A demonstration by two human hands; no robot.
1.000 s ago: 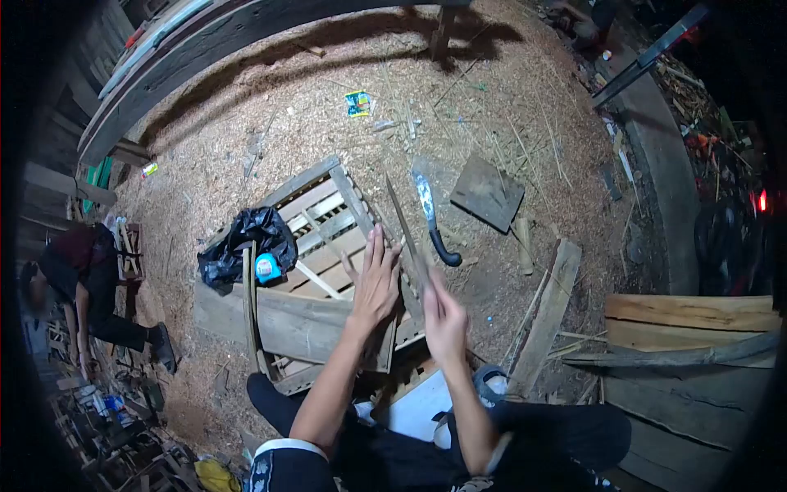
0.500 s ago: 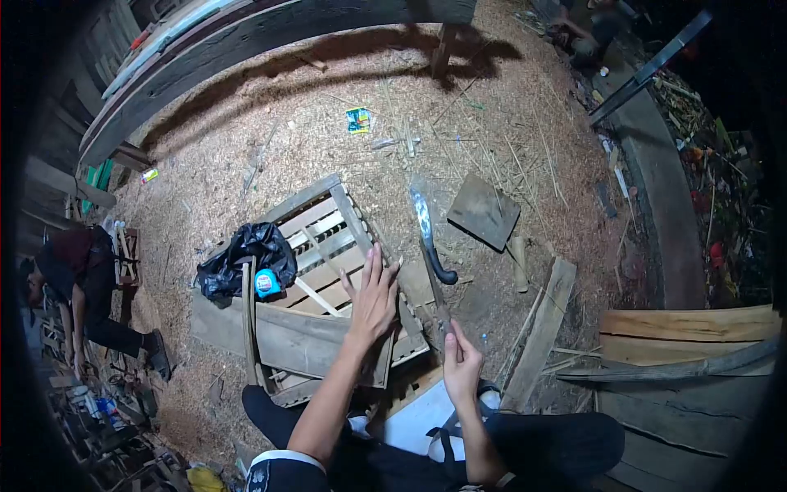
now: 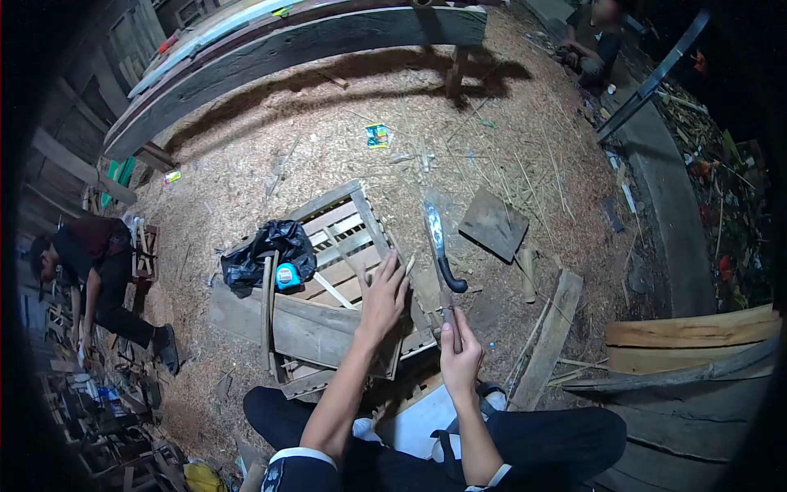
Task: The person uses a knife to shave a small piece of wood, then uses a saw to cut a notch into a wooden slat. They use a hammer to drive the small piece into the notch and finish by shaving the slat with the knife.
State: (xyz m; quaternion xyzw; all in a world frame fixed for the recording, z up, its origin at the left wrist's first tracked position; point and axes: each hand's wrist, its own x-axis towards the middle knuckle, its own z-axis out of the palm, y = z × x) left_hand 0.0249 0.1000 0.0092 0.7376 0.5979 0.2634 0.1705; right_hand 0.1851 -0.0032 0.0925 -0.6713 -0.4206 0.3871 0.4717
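Note:
My left hand [image 3: 384, 307] lies palm down on the slatted wooden crate [image 3: 307, 326], its fingers stretched out over the slats and a wooden edge. My right hand [image 3: 461, 353], just right of the crate, is closed around the handle of a slim knife [image 3: 448, 315], whose narrow dark blade points away from me. Beyond it on the ground lies a machete [image 3: 436, 234] with a curved black handle. On the crate's left part sit a crumpled black plastic bag [image 3: 275, 250], a blue tape measure [image 3: 287, 277] and a narrow wooden strip [image 3: 268, 316].
A square wooden block [image 3: 493, 225] and a plank [image 3: 551, 340] lie to the right, with stacked boards [image 3: 689, 334] beyond. A long wooden bench [image 3: 303, 70] spans the back. One person [image 3: 102, 279] bends at far left; another person [image 3: 592, 49] sits at back right.
The view has shifted slightly, so the scene sits lower and further right. My left hand stays on the crate, and my right hand still grips the knife. The person at left shows more fully.

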